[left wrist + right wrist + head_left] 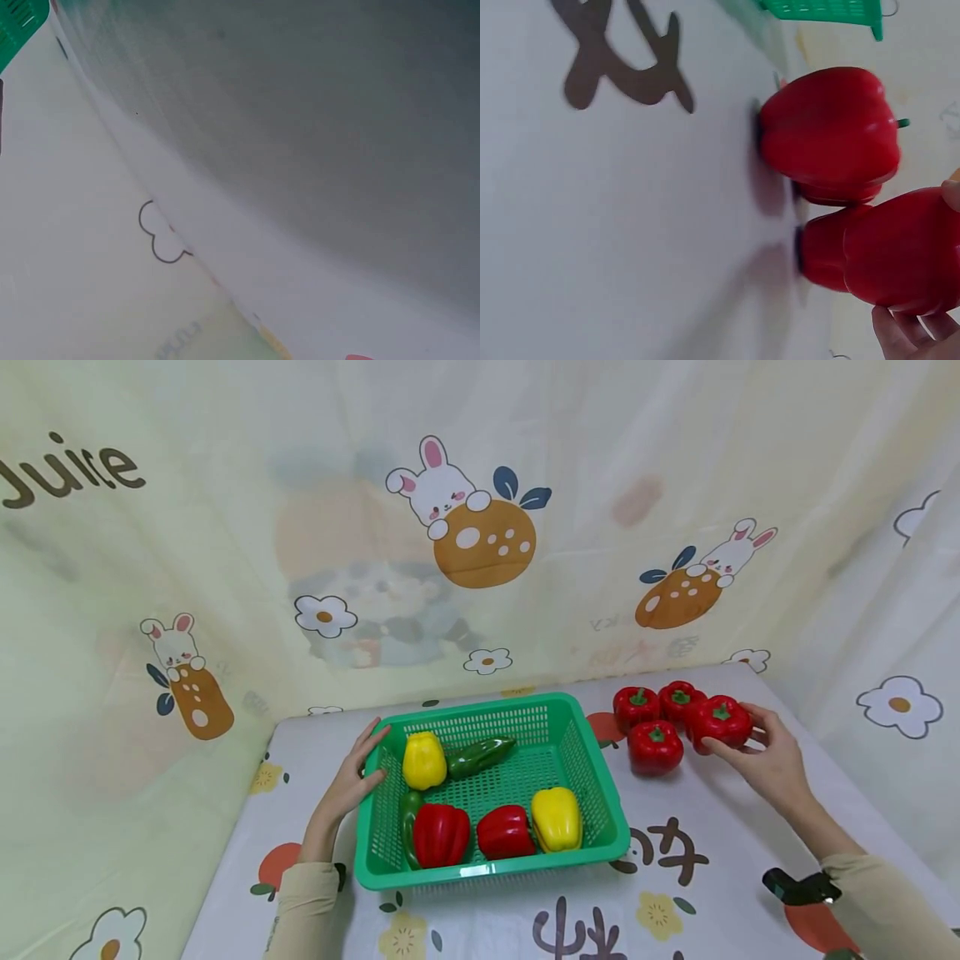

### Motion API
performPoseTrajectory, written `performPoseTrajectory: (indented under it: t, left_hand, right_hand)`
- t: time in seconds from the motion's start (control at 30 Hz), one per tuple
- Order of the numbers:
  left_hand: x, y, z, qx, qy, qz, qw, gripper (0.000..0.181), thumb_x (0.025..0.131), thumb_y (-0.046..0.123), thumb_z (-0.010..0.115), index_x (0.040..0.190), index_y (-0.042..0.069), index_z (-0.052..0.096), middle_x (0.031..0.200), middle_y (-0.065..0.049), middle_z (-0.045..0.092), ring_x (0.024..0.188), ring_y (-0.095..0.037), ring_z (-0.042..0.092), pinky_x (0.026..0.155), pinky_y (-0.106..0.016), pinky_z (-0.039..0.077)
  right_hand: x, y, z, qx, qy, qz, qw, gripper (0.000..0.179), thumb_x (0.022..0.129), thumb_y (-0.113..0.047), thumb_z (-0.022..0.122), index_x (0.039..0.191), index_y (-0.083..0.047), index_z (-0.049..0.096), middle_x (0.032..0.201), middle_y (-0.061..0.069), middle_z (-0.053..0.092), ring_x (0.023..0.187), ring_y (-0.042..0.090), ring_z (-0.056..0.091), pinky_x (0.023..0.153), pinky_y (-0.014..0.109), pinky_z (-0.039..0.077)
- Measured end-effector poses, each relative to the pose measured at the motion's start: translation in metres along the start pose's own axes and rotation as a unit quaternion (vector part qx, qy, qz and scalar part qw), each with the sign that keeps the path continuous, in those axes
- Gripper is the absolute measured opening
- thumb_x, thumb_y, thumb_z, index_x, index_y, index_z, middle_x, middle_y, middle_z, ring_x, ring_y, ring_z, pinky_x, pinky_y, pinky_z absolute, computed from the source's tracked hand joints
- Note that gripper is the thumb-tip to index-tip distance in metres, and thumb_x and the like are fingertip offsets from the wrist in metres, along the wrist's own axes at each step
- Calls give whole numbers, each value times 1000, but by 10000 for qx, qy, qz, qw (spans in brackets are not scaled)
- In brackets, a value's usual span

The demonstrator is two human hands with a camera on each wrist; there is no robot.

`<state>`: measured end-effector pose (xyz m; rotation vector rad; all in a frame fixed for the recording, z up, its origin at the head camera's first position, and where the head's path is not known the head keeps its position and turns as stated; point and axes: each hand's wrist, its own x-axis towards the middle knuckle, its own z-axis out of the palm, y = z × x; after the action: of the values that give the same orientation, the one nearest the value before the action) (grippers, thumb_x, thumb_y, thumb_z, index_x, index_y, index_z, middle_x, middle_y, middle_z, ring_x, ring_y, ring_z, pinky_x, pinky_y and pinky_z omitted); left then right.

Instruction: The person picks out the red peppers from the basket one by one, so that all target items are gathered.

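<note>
My right hand (776, 760) grips a glossy red bell pepper (720, 723) with a green stem, thumb on one side and fingers on the other. In the right wrist view this held pepper (904, 251) overlaps another red pepper behind it. Three more red bell peppers stand close together beside it, the nearest one (655, 748) in front. With fingers spread, my left hand (351, 781) rests at the left rim of a green plastic basket (491, 870), its thumb over the edge. The left wrist view catches only a corner of the basket (19, 30).
Inside the basket lie two yellow bell peppers, one at back left (424, 762) and one at front right (557, 820), two red ones (442, 835), and two long green peppers (480, 757). A printed cloth covers the table (592, 918); a printed curtain (585, 435) hangs behind.
</note>
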<state>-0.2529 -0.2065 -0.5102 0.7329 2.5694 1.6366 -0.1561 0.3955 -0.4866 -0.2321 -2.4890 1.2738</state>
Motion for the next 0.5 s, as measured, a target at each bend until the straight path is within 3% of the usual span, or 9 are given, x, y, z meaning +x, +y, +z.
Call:
performPoseTrajectory:
  t: [0.1,0.3,0.5]
  left_hand:
    - [-1,10,0,-42,-25,-30,10000,70,82,-4,54,149,-5,36,162,-23,10,140,-52,21,98,-72,29]
    - [-4,42,-2,-8,-137,-178,9997,69,81,-5,52,147,-11,34,160,-30,10,139,-56,20,99,-72,29]
    - [-4,40,-2,-72,-118,-110,9998,68,81,-5,53,146,-11,35,160,-29,10,140,-55,20,99,-72,29]
  right_hand:
    - [-3,5,4,2,-14,144,9999,83,88,-30,74,151,1,28,142,32,40,119,50,41,65,3,38]
    - [-6,14,11,30,-41,240,9997,82,89,-30,73,150,4,28,141,34,39,119,52,41,67,2,37]
    - [-9,19,16,56,-88,324,9994,82,89,-30,73,149,5,29,141,35,39,120,53,42,67,2,36]
